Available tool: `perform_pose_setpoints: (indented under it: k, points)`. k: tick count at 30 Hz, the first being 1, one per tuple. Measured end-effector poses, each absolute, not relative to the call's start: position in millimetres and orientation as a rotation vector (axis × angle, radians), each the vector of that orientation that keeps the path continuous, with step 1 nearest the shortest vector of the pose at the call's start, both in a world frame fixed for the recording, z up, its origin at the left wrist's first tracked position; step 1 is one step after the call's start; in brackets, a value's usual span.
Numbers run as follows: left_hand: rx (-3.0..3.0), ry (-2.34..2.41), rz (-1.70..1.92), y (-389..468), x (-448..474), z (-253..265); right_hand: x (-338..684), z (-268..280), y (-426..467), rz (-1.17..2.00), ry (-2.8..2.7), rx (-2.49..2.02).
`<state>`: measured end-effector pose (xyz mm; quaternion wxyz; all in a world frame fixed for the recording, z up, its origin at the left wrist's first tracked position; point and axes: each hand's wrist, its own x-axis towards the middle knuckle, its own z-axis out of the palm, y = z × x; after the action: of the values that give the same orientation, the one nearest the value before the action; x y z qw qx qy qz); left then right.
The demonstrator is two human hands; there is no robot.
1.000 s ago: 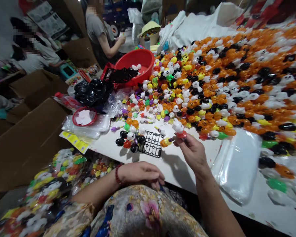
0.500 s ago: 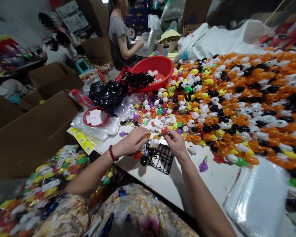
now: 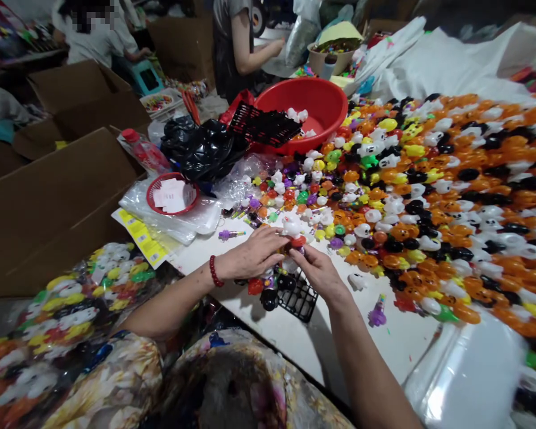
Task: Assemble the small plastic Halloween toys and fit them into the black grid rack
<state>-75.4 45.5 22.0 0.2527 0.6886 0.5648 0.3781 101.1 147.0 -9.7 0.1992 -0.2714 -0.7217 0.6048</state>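
My right hand (image 3: 321, 273) is closed, thumb and fingers pinching a small plastic toy with a red top (image 3: 298, 241). A white toy figure (image 3: 291, 226) shows just above that red part; I cannot tell whether the two are joined. My left hand (image 3: 259, 253), with a dark red bead bracelet at its wrist, reaches across with fingers stretched out and tips close to the red part. Under both hands lies a black grid tray (image 3: 304, 301). Red, white and black toys, among them a black round one (image 3: 269, 300), crowd its left side, partly hidden by my left hand.
A large heap of orange, white and black toys (image 3: 446, 202) covers the right side. A red basin (image 3: 326, 95), black plastic bag (image 3: 205, 149) and small red basket (image 3: 196, 202) stand behind. Clear bags (image 3: 473, 363) lie front right. Cardboard boxes (image 3: 62, 202) and co-workers are beyond.
The view has shifted slightly. My hands have come closer together, and the left fingers now reach toward the red-topped toy in my right hand. The white figure now shows above it.
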Motion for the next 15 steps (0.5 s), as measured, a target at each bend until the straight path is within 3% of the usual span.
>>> perform_pose_setpoints:
  k: [9, 15]
  points:
    - [2.174, 1.611, 0.633, 53, -78, 24, 97, -26, 138, 1.992, -1.433, -0.976]
    - [2.170, 1.617, 0.473, 56, -79, 27, 111, -37, 142, 1.870, -1.326, -1.043]
